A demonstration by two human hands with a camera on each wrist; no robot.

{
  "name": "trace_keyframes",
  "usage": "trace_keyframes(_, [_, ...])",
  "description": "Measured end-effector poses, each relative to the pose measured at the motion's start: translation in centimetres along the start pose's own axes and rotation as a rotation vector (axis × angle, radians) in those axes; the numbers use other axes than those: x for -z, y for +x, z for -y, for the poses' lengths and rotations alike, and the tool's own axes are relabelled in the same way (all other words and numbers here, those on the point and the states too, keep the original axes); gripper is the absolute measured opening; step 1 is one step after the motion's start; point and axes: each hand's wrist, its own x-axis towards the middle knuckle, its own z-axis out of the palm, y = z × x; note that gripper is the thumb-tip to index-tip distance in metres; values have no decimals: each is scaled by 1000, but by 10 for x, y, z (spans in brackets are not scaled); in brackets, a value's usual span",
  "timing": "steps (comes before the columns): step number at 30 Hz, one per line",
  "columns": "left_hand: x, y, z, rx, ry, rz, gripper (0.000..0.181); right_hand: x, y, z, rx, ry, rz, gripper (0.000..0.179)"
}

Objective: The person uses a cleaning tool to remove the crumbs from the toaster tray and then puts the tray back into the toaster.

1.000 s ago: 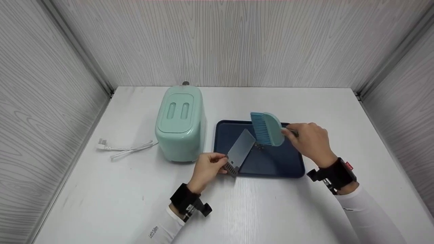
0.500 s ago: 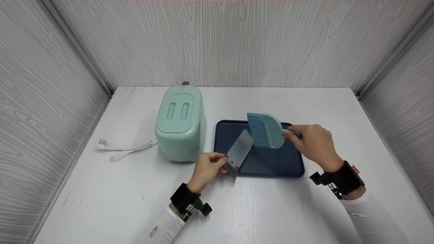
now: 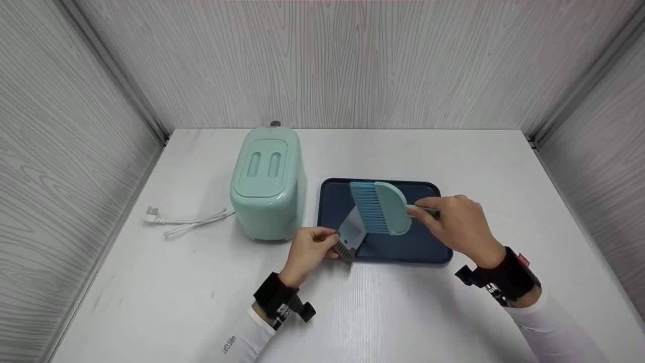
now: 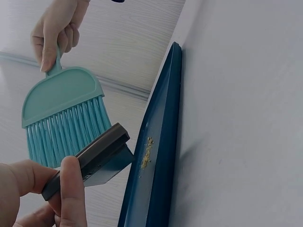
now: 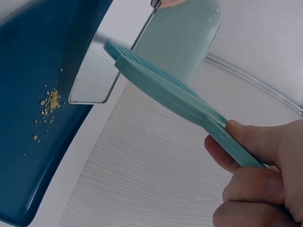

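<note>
My left hand [image 3: 308,250] pinches the dark slotted end of a flat metal crumb tray [image 3: 353,233], which slants over the near left part of a navy serving tray [image 3: 408,249]. Its far end is hidden behind the bristles in the head view. My right hand [image 3: 458,220] grips the handle of a mint hand brush [image 3: 395,209]. The blue bristles [image 3: 370,209] overlap the crumb tray from above. Yellowish crumbs [image 5: 51,101] lie on the serving tray beside the crumb tray's end in the right wrist view; the brush covers them in the head view.
A mint toaster [image 3: 267,171] with a closed top stands left of the serving tray, close to its edge. Its white power cord [image 3: 191,221] lies loose on the white table [image 3: 201,302] further left. Wood-grain panels [image 3: 342,65] enclose the back and both sides.
My right hand has brought the brush left and toward me, so the bristles now cover the crumb tray's far part and the crumbs. My left hand and the crumb tray have hardly moved.
</note>
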Motion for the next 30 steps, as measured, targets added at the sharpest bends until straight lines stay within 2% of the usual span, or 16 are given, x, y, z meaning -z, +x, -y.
trace_keyframes(10, [0,1,-1,8,1,1,25,-6,-6,15,59,27,18,19])
trace_keyframes(16, [0,1,0,6,2,-5,25,-10,-11,20,84,-4,28,19])
trace_keyframes(30, [0,0,0,2,0,-9,26,-11,-7,13,71,-45,22,16])
